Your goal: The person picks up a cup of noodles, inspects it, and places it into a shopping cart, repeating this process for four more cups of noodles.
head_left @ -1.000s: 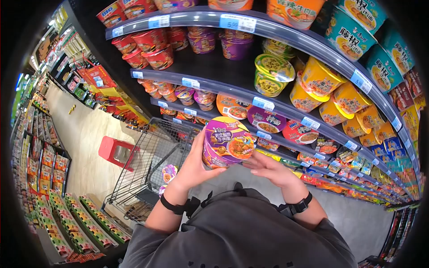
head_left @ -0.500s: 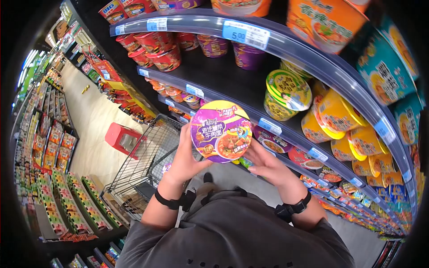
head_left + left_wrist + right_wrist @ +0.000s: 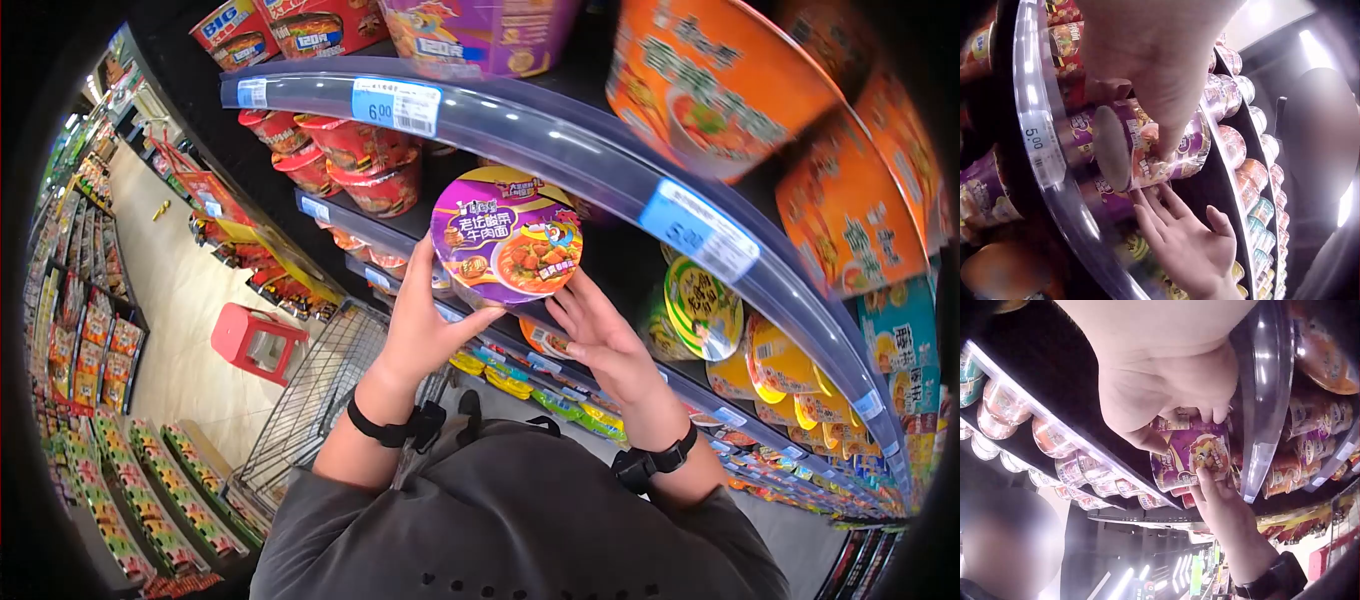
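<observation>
In the head view a purple-and-yellow instant noodle bucket (image 3: 508,235) is held up before the shelves, its printed lid facing the head camera. My left hand (image 3: 420,325) grips its left side, with the thumb along the lower edge. The fingers of my right hand (image 3: 612,345) are extended, their tips at the bucket's lower right side. The left wrist view shows the bucket's pale base (image 3: 1111,149) and my right palm (image 3: 1194,250) turned open beside it. In the right wrist view my left thumb (image 3: 1205,481) lies against the bucket's wall.
Noodle buckets fill the shelves: red ones (image 3: 375,185), large orange ones (image 3: 710,85) and a green-lidded one (image 3: 703,308). A clear shelf edge (image 3: 560,135) with price tags curves close above the held bucket. Left of my body are a wire shopping cart (image 3: 325,375) and a red stool (image 3: 262,342).
The bucket has risen in my hands, and its lid has tilted to face the head camera. The upper shelf looks closer now. Both hands have stayed at the bucket.
</observation>
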The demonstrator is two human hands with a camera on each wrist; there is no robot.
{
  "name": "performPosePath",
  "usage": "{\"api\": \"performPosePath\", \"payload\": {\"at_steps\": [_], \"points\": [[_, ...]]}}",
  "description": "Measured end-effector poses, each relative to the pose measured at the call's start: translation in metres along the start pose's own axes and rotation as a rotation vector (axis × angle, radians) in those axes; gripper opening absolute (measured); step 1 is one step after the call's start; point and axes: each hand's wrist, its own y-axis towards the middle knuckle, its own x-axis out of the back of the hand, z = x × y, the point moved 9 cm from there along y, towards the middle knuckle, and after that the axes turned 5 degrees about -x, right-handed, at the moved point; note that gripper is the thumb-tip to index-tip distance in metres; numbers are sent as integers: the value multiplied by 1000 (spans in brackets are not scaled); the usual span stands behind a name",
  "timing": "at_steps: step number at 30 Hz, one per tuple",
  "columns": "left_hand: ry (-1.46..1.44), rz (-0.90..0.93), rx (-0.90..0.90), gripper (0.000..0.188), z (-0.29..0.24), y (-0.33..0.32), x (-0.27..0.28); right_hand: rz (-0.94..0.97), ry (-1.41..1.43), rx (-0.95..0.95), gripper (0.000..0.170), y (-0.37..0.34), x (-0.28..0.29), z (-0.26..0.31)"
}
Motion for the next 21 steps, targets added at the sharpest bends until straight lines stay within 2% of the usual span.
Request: {"api": "performPosePath", "payload": {"at_steps": [7,9,14,21], "points": [[35,74,-36,102,27,51,16,-121,-62,-13,95,51,11,-5],[88,112,-34,95,35,61,17,-134,-76,-10,94,60,14,-8],[185,153,-47,94,56,69,23,-166,-62,-56,94,72,18,-20],[272,209,-91,87,58,73,31,-161,-79,-63,92,75,16,-28]]}}
